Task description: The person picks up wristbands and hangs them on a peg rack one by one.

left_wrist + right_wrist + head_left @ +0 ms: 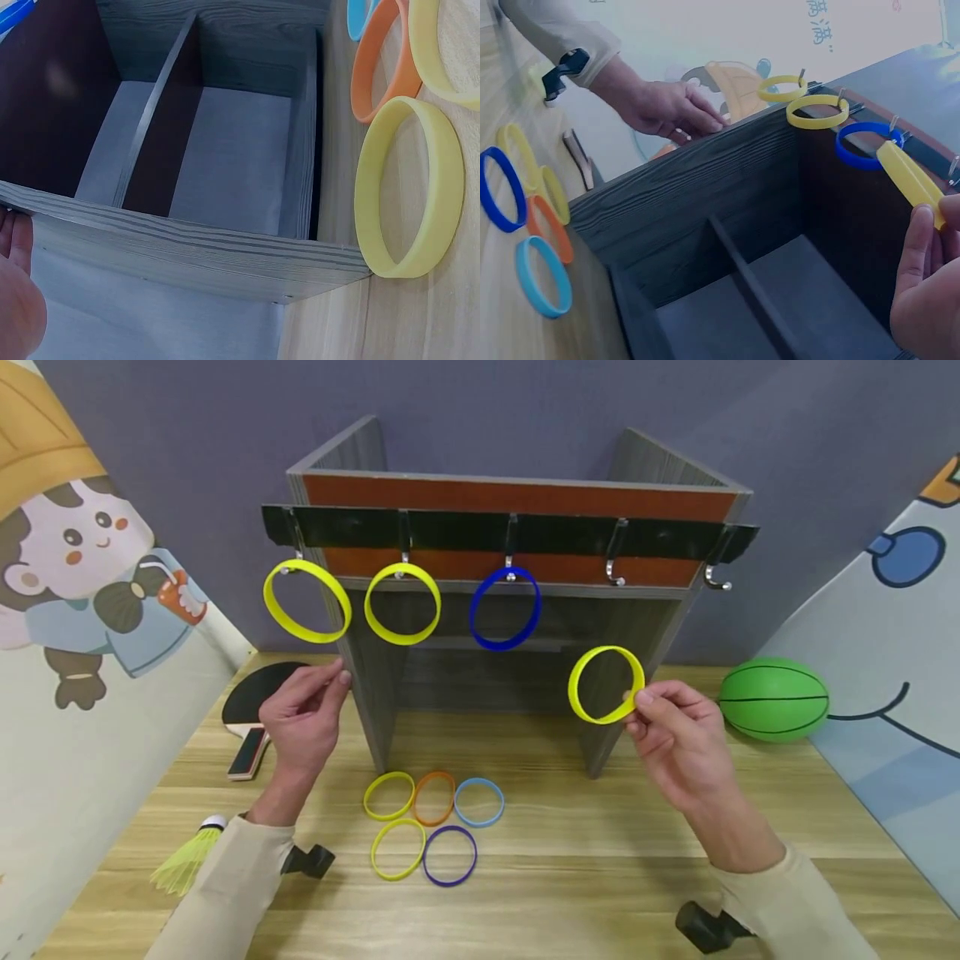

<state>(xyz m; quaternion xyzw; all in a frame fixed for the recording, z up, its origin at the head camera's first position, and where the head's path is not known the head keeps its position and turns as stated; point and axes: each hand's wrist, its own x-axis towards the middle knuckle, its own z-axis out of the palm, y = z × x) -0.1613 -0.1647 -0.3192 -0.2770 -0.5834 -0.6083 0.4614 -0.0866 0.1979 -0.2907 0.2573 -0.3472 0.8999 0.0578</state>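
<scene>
My right hand (682, 739) pinches a yellow wristband (573, 689) between thumb and fingers. It hangs in front of the shelf's right side, below the hook rail (570, 531). Three hooks bear bands: a yellow band (307, 636) at far left, another yellow band (402, 640), and a blue band (498, 646) at the middle. The fourth hook (613, 578) and fifth hook (717, 584) are bare. My left hand (307, 714), fingers loosely bent, is at the outer edge of the grey shelf's left panel (187, 225), holding no band; whether it touches the panel I cannot tell.
On the wooden table lie several bands, including an orange one (433, 823), a light blue one (480, 825) and a dark blue one (450, 883). A table tennis bat (251, 752) and a shuttlecock (183, 860) lie left; a green ball (776, 710) sits right.
</scene>
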